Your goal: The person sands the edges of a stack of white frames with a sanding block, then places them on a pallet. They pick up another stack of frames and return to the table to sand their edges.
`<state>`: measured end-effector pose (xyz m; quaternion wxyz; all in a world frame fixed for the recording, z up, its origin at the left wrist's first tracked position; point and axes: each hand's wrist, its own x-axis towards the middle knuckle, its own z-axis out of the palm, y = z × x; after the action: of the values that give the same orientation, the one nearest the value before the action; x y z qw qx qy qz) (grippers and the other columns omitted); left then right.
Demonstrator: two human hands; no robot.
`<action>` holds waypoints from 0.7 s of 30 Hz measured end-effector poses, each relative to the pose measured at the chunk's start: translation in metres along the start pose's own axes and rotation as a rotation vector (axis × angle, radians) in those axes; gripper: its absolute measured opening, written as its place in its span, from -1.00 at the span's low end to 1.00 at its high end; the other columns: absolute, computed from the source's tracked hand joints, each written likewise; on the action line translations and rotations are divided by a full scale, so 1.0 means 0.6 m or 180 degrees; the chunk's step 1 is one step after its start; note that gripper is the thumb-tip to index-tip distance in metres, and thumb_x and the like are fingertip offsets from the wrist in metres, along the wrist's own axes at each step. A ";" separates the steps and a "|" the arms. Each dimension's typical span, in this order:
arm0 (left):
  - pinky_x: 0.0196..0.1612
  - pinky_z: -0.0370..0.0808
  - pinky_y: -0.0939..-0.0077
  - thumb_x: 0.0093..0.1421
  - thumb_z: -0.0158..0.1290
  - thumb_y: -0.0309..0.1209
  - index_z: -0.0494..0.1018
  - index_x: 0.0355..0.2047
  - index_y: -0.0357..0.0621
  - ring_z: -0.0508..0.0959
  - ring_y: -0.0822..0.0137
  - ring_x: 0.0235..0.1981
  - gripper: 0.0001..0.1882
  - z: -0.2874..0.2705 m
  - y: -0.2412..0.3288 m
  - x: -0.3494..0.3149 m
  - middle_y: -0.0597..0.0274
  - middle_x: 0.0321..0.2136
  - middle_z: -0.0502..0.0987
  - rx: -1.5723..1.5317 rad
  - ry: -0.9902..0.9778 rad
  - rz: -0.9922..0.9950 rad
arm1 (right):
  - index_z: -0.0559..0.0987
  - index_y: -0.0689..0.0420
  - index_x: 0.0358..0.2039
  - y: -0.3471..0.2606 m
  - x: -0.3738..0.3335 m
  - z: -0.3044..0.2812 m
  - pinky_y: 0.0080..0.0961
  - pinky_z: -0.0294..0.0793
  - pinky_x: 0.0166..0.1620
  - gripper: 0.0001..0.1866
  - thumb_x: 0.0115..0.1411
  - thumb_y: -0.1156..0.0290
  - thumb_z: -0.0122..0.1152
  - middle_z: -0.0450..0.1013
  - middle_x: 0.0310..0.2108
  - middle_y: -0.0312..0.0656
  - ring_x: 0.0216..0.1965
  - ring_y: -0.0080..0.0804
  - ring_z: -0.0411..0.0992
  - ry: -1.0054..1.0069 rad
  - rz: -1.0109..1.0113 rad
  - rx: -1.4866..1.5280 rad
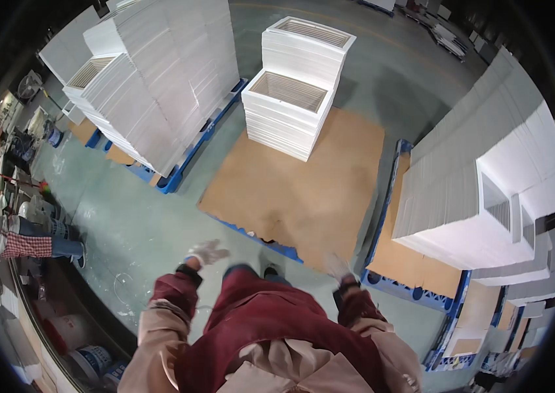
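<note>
Left hand [208, 253] and right hand [338, 267], grips wide and empty, hang by the card's [290, 193] near edge. The stack [283, 124] stands on the card's far end; the card presumably evens the pallet [284, 250] beneath.

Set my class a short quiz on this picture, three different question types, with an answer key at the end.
1. True or false: the person's left hand is gripping a white panel.
2. Choose one. Compared with the nearer white stack straight ahead, the farther white stack is:
A) shorter
B) equally tall
C) taller
3. Fill in the colour: the nearer white stack stands on a ____ sheet.

Key: 1. False, it is open and empty. 2. C. 3. Brown.
</note>
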<state>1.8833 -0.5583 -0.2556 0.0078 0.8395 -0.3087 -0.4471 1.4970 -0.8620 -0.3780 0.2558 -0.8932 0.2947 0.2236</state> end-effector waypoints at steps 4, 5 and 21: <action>-0.45 0.41 0.48 0.29 -0.07 0.00 0.45 -0.12 -0.06 0.49 0.34 -0.53 -0.59 -0.158 -0.123 0.204 0.35 -0.48 0.48 -0.2094 0.0011 0.1077 | 0.57 0.10 -0.06 -0.128 0.245 -0.343 -0.31 0.46 -0.03 -0.47 0.28 -0.06 -0.12 0.55 -0.19 -0.01 -0.11 -0.16 0.50 0.1071 -0.0027 0.2134; -0.55 0.32 0.49 0.33 -0.10 -0.06 0.47 -0.30 0.01 0.41 0.38 -0.62 -0.68 -0.233 -0.078 0.224 0.42 -0.59 0.39 -0.4007 -0.1008 -0.0828 | 0.57 0.10 -0.06 -0.125 0.300 -0.371 -0.31 0.46 -0.03 -0.47 0.28 -0.06 -0.12 0.55 -0.19 -0.01 -0.11 -0.16 0.50 0.1078 0.0080 0.2131; 0.13 0.38 0.26 0.19 0.11 0.05 0.28 0.12 -0.40 0.41 0.00 0.16 -0.24 -0.910 0.182 1.161 -0.13 0.11 0.41 -0.1056 0.0347 0.0527 | 0.27 0.14 0.26 0.031 1.029 -0.611 -0.27 0.23 0.24 -0.41 0.36 0.02 -0.10 0.29 0.21 0.01 0.19 -0.12 0.31 0.1051 0.1373 0.3287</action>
<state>2.5253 -1.1558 -0.4161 0.1995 0.8215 -0.2978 -0.4434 2.0248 -1.3451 -0.4417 0.5574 -0.5956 0.5767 -0.0443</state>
